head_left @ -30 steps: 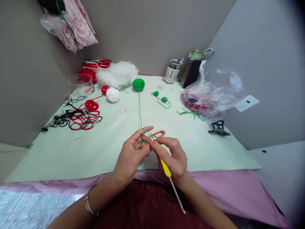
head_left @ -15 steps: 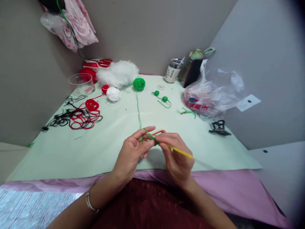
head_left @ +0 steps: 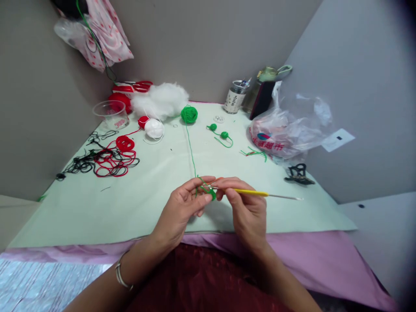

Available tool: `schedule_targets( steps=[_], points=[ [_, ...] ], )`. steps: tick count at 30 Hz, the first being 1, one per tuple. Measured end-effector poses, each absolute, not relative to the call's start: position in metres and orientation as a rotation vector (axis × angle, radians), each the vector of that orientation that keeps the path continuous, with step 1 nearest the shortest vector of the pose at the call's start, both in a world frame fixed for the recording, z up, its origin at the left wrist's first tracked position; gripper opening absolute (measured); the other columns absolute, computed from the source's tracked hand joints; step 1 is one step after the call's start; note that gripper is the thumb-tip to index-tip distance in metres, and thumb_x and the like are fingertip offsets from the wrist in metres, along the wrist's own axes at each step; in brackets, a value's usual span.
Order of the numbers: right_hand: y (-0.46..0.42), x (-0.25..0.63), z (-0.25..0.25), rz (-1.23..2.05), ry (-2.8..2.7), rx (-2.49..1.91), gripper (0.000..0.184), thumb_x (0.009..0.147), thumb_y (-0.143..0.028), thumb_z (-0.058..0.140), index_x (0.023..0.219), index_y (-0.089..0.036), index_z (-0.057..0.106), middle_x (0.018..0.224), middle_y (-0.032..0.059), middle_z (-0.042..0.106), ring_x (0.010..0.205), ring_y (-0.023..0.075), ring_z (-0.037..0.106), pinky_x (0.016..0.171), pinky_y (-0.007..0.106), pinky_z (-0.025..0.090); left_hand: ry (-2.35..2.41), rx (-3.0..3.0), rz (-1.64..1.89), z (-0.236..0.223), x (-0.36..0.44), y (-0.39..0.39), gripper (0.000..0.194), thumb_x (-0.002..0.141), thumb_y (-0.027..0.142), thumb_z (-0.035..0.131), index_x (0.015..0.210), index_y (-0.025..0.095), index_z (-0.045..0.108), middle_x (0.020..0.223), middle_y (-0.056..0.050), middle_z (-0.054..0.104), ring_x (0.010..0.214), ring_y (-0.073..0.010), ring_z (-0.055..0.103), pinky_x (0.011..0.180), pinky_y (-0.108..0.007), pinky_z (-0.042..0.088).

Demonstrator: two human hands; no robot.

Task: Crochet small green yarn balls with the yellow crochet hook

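My left hand (head_left: 182,208) pinches a small green crochet piece (head_left: 212,193), with green yarn (head_left: 191,151) looped over its forefinger and running back to a green yarn ball (head_left: 189,115). My right hand (head_left: 245,208) is closed on a yellow-handled crochet hook (head_left: 256,193), held level with its metal shaft pointing right and its tip at the green piece. Both hands hover above the near middle of the pale green mat (head_left: 146,186). An orange tool behind my fingers is almost hidden.
A tangle of red and black yarn (head_left: 104,158) lies at left, near a clear cup (head_left: 112,115), white stuffing (head_left: 160,99), a white ball (head_left: 154,128) and red scissors (head_left: 136,86). Two small green balls (head_left: 218,131), a jar (head_left: 234,97), a plastic bag (head_left: 286,130) and a black clip (head_left: 297,173) sit right.
My right hand has swung the crochet hook from pointing down toward me to lying level and pointing right. The left hand kept its pinch on the green piece.
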State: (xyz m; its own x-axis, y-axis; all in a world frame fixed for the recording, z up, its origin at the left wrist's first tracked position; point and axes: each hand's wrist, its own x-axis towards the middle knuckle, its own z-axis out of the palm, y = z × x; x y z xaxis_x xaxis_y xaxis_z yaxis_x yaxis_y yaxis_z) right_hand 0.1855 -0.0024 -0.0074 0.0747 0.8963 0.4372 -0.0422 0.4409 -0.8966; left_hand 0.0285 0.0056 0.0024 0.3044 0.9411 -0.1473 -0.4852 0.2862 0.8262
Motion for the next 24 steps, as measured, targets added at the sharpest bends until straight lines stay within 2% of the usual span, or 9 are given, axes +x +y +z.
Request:
schedule_targets(
  steps=[5,8,14,18,21,24],
  points=[
    [-0.001,0.191,-0.012,1.114,-1.130,-0.779,0.019,0.105,-0.035,0.062,0.098,-0.026,0.078,0.094,0.0010,0.078,0.074,0.0133,0.069,0.071,0.028,0.057,0.744,0.796,1.062,0.004,0.025,0.005,0.028,0.081,0.026,0.087,0.109,0.027,0.086,0.093,-0.002,0.074,0.058,-0.0048,0.041,0.052,-0.017,0.037],
    [-0.002,0.192,-0.010,1.111,-1.174,-0.763,0.021,0.107,-0.034,0.059,0.100,-0.026,0.077,0.097,0.0013,0.079,0.076,0.0133,0.070,0.073,0.028,0.058,0.756,0.800,1.067,0.006,0.023,0.004,0.025,0.082,0.025,0.085,0.106,0.027,0.087,0.093,-0.001,0.073,0.057,-0.0049,0.040,0.053,-0.018,0.036],
    [-0.010,0.195,-0.002,0.750,-1.483,-0.826,0.023,0.108,-0.020,0.052,0.109,-0.025,0.074,0.100,0.0017,0.076,0.082,0.0140,0.070,0.082,0.031,0.058,0.818,0.896,1.106,0.002,0.022,0.005,0.026,0.085,0.025,0.083,0.110,0.029,0.086,0.089,0.000,0.071,0.063,-0.0067,0.046,0.056,-0.019,0.039],
    [-0.011,0.194,-0.002,0.377,-1.756,-0.838,0.024,0.105,-0.011,0.051,0.114,-0.023,0.070,0.100,0.0047,0.078,0.096,0.0183,0.074,0.089,0.035,0.060,0.823,0.933,1.140,-0.001,0.023,0.005,0.026,0.085,0.022,0.083,0.110,0.026,0.085,0.084,0.000,0.069,0.064,-0.0071,0.049,0.057,-0.018,0.039],
    [-0.012,0.192,-0.009,0.055,-1.875,-0.833,0.026,0.102,-0.010,0.057,0.120,-0.022,0.071,0.104,0.0089,0.078,0.097,0.0208,0.076,0.082,0.034,0.063,0.825,0.869,1.160,0.001,0.026,0.005,0.032,0.081,0.022,0.087,0.112,0.024,0.083,0.081,0.001,0.068,0.064,-0.0070,0.049,0.057,-0.017,0.039],
    [-0.014,0.189,-0.015,-0.081,-1.865,-0.873,0.034,0.097,-0.009,0.067,0.125,-0.026,0.075,0.110,0.0095,0.078,0.098,0.0220,0.076,0.079,0.034,0.064,0.743,0.696,1.068,0.005,0.027,0.005,0.038,0.080,0.027,0.089,0.117,0.020,0.082,0.073,0.003,0.062,0.054,-0.0044,0.036,0.051,-0.017,0.035]
  ],
)
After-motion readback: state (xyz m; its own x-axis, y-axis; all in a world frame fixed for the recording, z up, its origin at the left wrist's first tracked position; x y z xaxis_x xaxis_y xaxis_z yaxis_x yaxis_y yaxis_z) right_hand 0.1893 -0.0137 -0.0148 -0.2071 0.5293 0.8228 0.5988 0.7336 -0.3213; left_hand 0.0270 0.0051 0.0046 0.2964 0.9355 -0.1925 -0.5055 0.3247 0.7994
